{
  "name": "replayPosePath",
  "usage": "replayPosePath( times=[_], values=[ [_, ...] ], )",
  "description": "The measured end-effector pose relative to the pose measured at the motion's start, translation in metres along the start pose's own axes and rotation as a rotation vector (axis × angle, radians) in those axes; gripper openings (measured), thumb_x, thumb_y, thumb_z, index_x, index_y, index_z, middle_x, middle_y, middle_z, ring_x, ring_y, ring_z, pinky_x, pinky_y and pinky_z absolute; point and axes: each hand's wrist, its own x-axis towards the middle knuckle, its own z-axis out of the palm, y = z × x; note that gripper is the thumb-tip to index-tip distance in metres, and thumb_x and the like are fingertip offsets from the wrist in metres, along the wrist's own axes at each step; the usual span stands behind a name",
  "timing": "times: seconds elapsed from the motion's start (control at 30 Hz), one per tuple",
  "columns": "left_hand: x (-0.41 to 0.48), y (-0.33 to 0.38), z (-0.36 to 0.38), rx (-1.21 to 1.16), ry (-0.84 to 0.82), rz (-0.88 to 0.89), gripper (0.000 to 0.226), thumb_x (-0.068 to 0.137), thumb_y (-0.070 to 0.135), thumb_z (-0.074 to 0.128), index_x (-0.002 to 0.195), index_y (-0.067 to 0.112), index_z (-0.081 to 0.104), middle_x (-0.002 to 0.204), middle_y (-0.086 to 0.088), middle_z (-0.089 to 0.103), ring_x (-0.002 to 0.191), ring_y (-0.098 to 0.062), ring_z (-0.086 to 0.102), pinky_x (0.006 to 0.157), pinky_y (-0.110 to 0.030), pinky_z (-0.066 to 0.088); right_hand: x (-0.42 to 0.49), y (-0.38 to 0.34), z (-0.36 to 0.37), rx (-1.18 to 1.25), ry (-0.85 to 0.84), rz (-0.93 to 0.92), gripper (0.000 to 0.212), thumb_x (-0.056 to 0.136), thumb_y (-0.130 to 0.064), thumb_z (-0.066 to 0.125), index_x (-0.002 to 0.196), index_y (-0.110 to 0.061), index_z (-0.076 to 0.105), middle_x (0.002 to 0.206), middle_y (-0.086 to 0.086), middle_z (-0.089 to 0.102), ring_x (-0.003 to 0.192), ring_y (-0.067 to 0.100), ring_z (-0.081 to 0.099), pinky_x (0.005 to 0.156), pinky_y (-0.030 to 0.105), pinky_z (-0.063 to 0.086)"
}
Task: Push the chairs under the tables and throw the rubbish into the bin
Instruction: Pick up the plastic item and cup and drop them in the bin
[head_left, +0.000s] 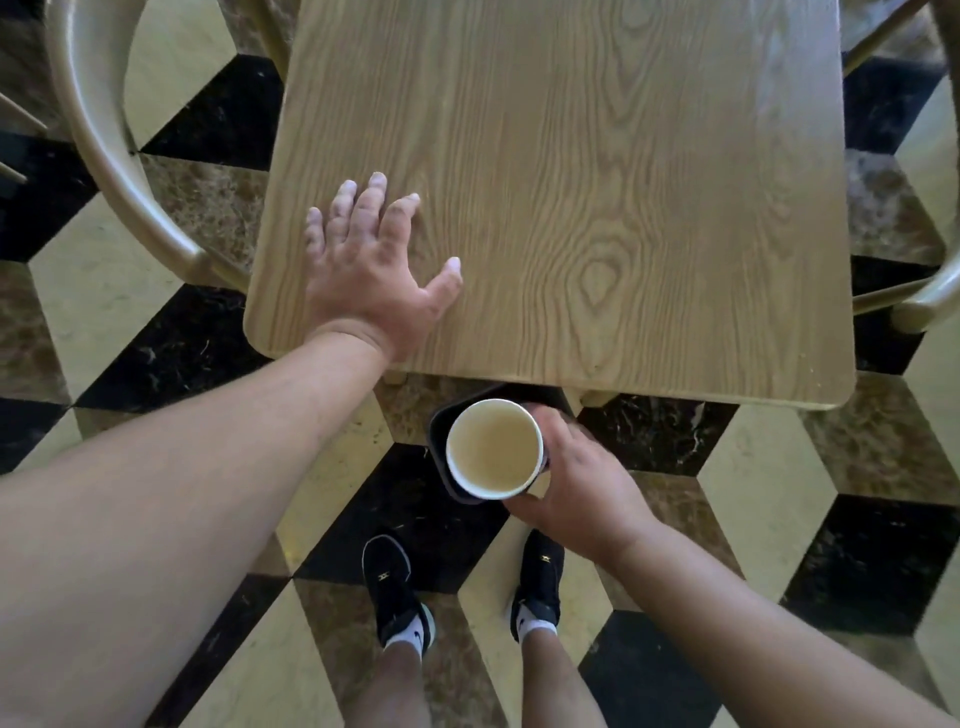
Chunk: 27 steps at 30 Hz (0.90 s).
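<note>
A square light-wood table (597, 182) fills the middle of the view. My left hand (371, 270) lies flat on its near left corner, fingers spread, holding nothing. My right hand (582, 478) grips a white paper cup (493, 449) from its right side, below the table's near edge and above the floor. The cup stands upright and its inside looks empty. Just under the cup a dark rounded object (439, 447) shows, partly hidden by the cup and the table. A beige chair with a curved backrest (104, 156) stands at the table's left side, its seat mostly hidden.
Another beige chair (924, 306) shows at the right edge, and a further chair part (883, 36) at the top right. The floor is patterned in black, cream and brown tiles. My two feet in black shoes (397, 597) stand just short of the table.
</note>
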Motion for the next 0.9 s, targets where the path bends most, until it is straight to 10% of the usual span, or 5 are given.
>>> replayPosePath(
  times=[0.33, 0.63, 0.9],
  values=[
    [0.0, -0.002, 0.001, 0.01, -0.005, 0.018, 0.077, 0.091, 0.074, 0.045, 0.151, 0.026, 0.044, 0.171, -0.012, 0.029, 0.159, -0.031, 0.013, 0.128, -0.058, 0.002, 0.029, 0.032, 0.02, -0.17, -0.258, 0.205, 0.099, 0.087, -0.056, 0.077, 0.164, -0.033, 0.019, 0.168, -0.007, 0.029, 0.151, 0.022, 0.03, 0.116, 0.041, 0.035],
    [-0.003, 0.002, -0.002, 0.009, -0.029, 0.012, 0.078, 0.09, 0.073, 0.044, 0.151, 0.025, 0.044, 0.171, -0.012, 0.029, 0.16, -0.031, 0.012, 0.128, -0.058, 0.001, 0.026, -0.05, -0.043, -0.106, 0.158, -0.386, 0.024, 0.101, -0.035, 0.062, 0.103, -0.014, 0.073, 0.096, -0.002, 0.072, 0.09, 0.019, 0.064, 0.082, 0.034, 0.054],
    [-0.003, 0.002, -0.003, 0.017, -0.049, 0.006, 0.079, 0.091, 0.075, 0.043, 0.153, 0.027, 0.041, 0.173, -0.009, 0.025, 0.161, -0.027, 0.008, 0.128, -0.057, -0.001, 0.111, -0.038, -0.1, -0.205, 0.313, -0.043, 0.077, 0.098, -0.058, 0.058, 0.162, -0.023, 0.034, 0.167, 0.005, 0.035, 0.158, 0.028, 0.016, 0.128, 0.053, 0.015]
  ],
)
